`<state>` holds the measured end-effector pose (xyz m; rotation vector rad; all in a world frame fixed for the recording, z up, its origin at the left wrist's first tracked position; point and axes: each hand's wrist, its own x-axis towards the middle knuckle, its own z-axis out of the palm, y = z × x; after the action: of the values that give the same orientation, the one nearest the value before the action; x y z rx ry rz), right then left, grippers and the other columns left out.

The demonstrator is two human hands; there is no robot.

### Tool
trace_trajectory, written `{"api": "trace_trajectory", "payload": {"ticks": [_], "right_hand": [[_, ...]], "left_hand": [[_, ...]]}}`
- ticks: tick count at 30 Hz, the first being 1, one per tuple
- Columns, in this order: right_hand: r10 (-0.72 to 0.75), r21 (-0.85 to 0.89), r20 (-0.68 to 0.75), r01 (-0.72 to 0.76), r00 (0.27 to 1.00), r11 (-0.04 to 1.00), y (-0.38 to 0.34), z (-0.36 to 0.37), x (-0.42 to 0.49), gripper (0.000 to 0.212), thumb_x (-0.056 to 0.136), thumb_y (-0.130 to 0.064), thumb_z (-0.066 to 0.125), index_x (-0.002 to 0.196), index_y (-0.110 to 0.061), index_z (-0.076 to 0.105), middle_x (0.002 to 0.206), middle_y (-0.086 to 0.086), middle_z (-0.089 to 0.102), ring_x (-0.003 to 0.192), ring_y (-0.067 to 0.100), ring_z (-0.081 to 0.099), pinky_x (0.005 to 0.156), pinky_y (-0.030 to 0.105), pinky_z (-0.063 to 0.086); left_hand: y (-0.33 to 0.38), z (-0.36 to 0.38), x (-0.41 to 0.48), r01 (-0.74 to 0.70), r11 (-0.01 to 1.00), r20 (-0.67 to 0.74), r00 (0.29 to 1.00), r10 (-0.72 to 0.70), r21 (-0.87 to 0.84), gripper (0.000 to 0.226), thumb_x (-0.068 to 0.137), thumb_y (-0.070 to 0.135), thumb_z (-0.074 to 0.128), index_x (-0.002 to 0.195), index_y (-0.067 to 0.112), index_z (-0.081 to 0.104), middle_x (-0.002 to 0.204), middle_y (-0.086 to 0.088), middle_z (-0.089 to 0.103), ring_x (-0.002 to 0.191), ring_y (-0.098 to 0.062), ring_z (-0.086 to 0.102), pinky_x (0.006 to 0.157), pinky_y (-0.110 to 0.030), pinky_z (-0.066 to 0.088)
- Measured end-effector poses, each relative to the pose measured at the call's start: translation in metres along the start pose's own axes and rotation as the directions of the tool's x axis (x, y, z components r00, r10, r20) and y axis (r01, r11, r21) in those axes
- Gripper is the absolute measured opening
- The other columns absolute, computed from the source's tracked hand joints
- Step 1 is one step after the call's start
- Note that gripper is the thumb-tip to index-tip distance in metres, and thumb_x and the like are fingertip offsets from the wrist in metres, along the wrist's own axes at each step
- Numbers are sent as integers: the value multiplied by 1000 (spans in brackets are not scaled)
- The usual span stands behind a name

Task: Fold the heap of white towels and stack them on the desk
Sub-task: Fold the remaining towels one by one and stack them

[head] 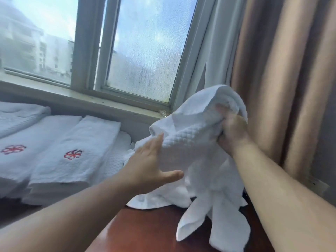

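Note:
A crumpled white waffle-weave towel hangs in the air above the red-brown desk, its lower ends trailing onto the wood. My right hand grips a bunch of it high up, fingers curled into the cloth. My left hand lies against the towel's left side with straight fingers and the thumb spread out underneath. Left of the desk lie folded white towels with red emblems: one nearer and one further left. More unfolded white towels sit behind my left hand, partly hidden.
A window with a grey sill runs across the back. Tan curtains and a white sheer curtain hang right behind the raised towel. Another folded white cloth lies at the far left.

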<state>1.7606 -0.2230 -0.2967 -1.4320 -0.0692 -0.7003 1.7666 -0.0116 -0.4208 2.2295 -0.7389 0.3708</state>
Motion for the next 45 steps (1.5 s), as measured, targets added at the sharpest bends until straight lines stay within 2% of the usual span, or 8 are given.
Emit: {"api": "trace_trajectory", "payload": {"ticks": [10,14,18,21,31,37,41,45], "right_hand": [[406,-454,170,-295,898,841,4,5,-37,17,84,0,56,85,-4,73,73,14,68,65,25,68,55,31,55],[320,-962,102,11,942,273,34,2,-39,24,94,-13,53,115,-12,65,97,6,63,89,25,59,70,29,45],[759,-973,62,-132,648,191,71,-8,-80,64,82,-68,53,125,-21,62,116,-9,66,103,19,66,86,29,52],[849,-949,228,-88,477,304,114,-15,-100,29,95,-51,63,111,-28,63,104,-11,68,84,-3,66,72,9,48],[682,-816,316,-178,660,550,135,-46,-96,23,76,-47,76,84,-26,78,85,-3,77,77,8,71,70,27,56],[342,-626,198,-150,919,765,116,-59,-54,10,86,-24,79,91,-16,76,85,-2,78,88,21,72,75,31,56],[151,-673,110,-38,982,738,105,-58,-5,26,79,-41,83,90,-20,75,86,-3,77,87,19,72,79,37,57],[123,-872,79,8,989,490,148,-62,27,24,79,-56,73,84,-33,68,79,-16,67,71,1,59,56,19,40]], "left_hand": [[-4,2,-35,120,988,40,991,-125,97,80,91,55,58,157,38,16,155,5,38,143,-27,34,114,-44,33],[-19,8,-45,153,969,186,964,-189,193,116,73,76,65,160,33,1,165,4,20,151,-18,15,120,-38,24],[-42,34,-60,202,934,371,877,-307,296,137,50,89,62,156,41,-10,166,1,-1,152,-28,4,119,-53,23],[-57,63,-67,197,952,393,876,-278,233,125,45,88,61,151,50,8,159,6,6,143,-32,17,114,-52,33],[-62,86,-55,194,981,297,938,-177,-28,97,51,75,79,131,72,24,150,10,11,140,-31,17,114,-42,28],[-41,95,-4,45,981,83,996,-30,-186,89,75,53,80,145,52,26,164,-2,0,153,-22,2,117,-29,17],[-33,97,46,-29,970,-20,1000,25,-243,84,80,41,80,146,44,28,165,-1,0,151,-10,5,110,-23,15],[-62,123,75,55,977,92,995,-36,-207,99,77,51,81,154,35,21,163,1,13,152,-14,11,121,-31,19]]}}
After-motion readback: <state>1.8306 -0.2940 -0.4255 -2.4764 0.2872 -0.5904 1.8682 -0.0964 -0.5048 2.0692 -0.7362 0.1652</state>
